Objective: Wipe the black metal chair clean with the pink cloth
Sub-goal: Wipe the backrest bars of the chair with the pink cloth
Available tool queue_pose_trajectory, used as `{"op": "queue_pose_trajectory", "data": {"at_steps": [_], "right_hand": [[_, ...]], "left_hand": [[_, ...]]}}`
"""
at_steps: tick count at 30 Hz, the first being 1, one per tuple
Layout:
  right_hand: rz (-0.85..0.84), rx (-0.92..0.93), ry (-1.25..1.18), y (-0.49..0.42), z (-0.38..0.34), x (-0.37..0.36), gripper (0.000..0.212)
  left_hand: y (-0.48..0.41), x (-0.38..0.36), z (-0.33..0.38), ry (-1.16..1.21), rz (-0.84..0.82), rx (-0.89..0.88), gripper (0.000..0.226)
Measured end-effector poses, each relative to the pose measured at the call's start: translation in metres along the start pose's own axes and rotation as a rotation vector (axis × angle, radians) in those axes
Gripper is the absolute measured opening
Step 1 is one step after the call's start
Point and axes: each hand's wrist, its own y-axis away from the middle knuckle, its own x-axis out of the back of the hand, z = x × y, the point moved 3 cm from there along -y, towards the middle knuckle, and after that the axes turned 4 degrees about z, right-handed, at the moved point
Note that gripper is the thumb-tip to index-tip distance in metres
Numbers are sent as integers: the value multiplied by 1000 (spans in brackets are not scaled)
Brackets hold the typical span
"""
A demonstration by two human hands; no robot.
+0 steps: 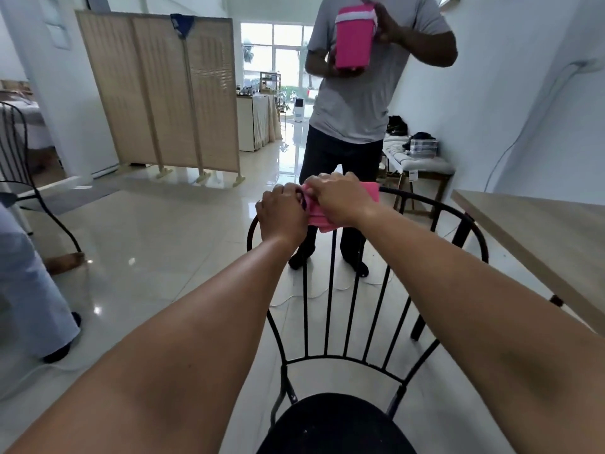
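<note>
The black metal chair point(330, 283) stands right in front of me, its round dark seat at the bottom and its curved back rail with thin vertical bars reaching up to my hands. A folded pink cloth point(322, 221) lies over the top rail. My left hand point(283, 214) grips the rail and the cloth's left end. My right hand point(340, 199) is curled over the cloth on top of the rail. Most of the cloth is hidden under my fingers.
A person in a grey shirt point(357, 93) stands just behind the chair holding a pink container point(355, 36). A wooden table point(540, 231) is at the right, a folding screen point(157, 93) at the back left, another black chair point(19, 178) and a seated person at the left.
</note>
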Motion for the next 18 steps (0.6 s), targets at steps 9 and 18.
{"op": "queue_pose_trajectory", "data": {"at_steps": [9,18], "right_hand": [[-8,-309,-37,82,114,27,30],[46,-174,2,22,39,10,25]], "left_hand": [[-1,-2,-3,15,36,-5,30],[-2,-2,-3,-42,51,-47,26]]}}
